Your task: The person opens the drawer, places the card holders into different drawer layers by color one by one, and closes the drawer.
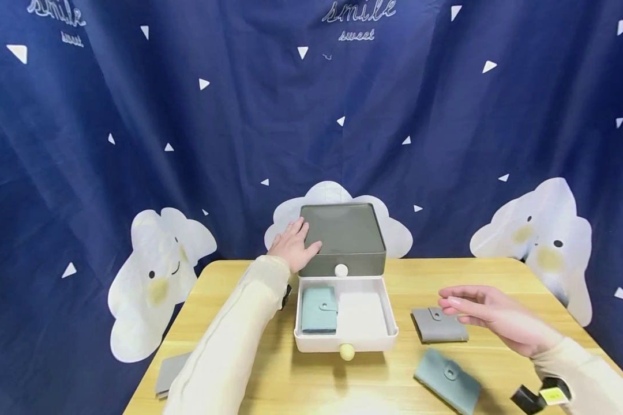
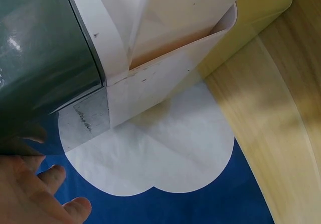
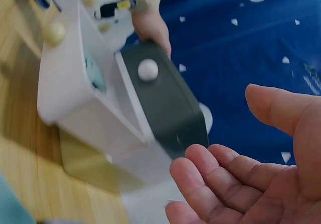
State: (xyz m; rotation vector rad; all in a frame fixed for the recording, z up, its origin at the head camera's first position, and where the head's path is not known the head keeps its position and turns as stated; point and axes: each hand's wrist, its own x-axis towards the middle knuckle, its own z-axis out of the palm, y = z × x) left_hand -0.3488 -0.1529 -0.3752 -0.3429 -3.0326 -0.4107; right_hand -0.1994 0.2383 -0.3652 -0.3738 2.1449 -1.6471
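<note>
A small desktop drawer box point(image 1: 344, 230) with a dark green top stands at the back of the table. Its lower white drawer point(image 1: 363, 344) is pulled out and has a pale yellow knob. Inside, on the left, lies a light teal wallet point(image 1: 318, 311) with a snap strap. My left hand point(image 1: 292, 245) rests at the left edge of the green top, fingers spread. My right hand point(image 1: 490, 314) hovers at the right, fingers slightly bent and holding nothing. Close beside and below it are a grey wallet point(image 1: 438, 329) and a darker teal wallet point(image 1: 448, 380) on the table.
Another grey wallet point(image 1: 169, 372) lies at the left table edge, partly hidden by my left sleeve. The upper green drawer with a white knob point(image 1: 341, 270) is pushed in. A dark blue curtain point(image 1: 311, 115) with cloud prints hangs behind the wooden table point(image 1: 270, 374).
</note>
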